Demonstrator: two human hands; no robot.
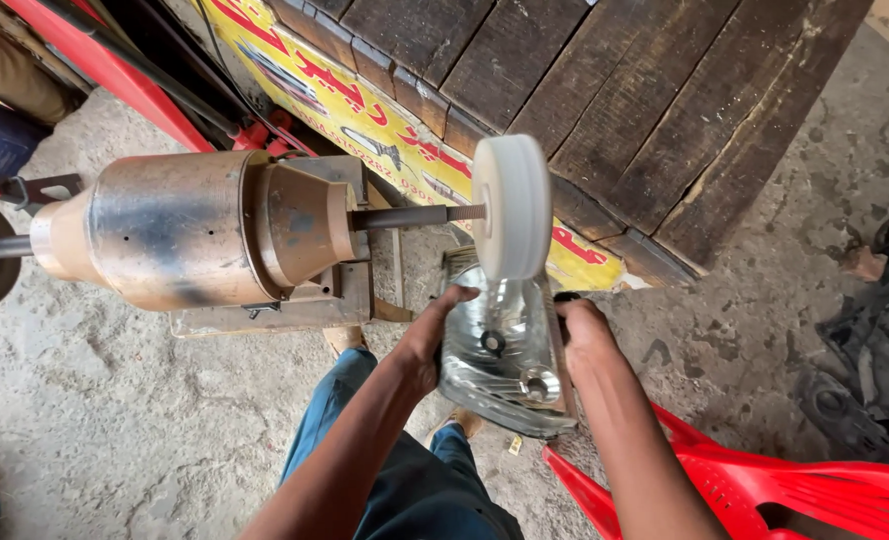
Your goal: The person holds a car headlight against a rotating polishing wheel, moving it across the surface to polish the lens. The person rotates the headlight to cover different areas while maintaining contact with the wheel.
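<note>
Left hand (433, 335) and right hand (583, 335) clamp headlight (500, 355) edges; press evenly against buffing wheel (512, 207) above the grip.

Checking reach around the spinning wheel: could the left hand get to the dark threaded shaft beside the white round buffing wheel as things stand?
Probably yes. The left hand grips the clear headlight lens just below the dark threaded shaft, with open air between; but both hands hold the lens, so it would have to let go.

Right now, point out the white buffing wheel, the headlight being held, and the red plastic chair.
white buffing wheel (512, 207), head view, on its flat rim.
headlight (500, 350), head view, on the clear lens.
red plastic chair (815, 490), head view, on the seat.
</note>
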